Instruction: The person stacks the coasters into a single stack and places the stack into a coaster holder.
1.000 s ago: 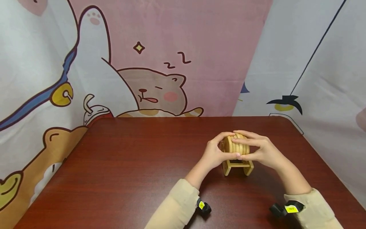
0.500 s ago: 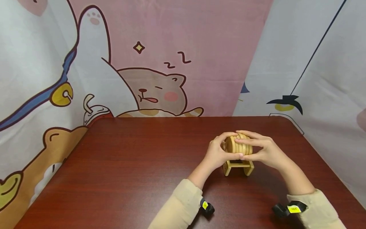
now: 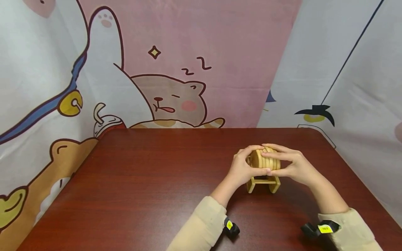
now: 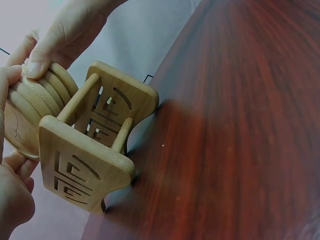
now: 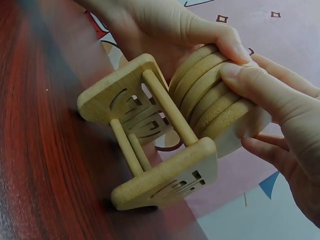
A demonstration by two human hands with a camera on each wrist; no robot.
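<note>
Several round bamboo coasters [image 3: 269,163] are held together as a stack on edge, their faces toward the sides. My left hand [image 3: 242,168] grips the stack from the left, and my right hand [image 3: 296,164] grips it from the right. Both thumbs meet on the near side of the discs in the wrist views. Directly below stands a bamboo coaster rack [image 4: 87,162], with two cut-out side panels joined by round rods [image 5: 170,107]. The stack is at the rack's upper opening; whether it touches the rods is hard to tell.
The rack stands on a dark red-brown wooden table [image 3: 150,188], right of its middle. A cartoon-printed cloth [image 3: 238,62] hangs behind the table's far edge. Black wrist cameras [image 3: 231,228] are strapped at both cuffs.
Both hands and the coaster stack have shifted slightly right relative to the rack. The rack stays in place, and the grip looks the same.
</note>
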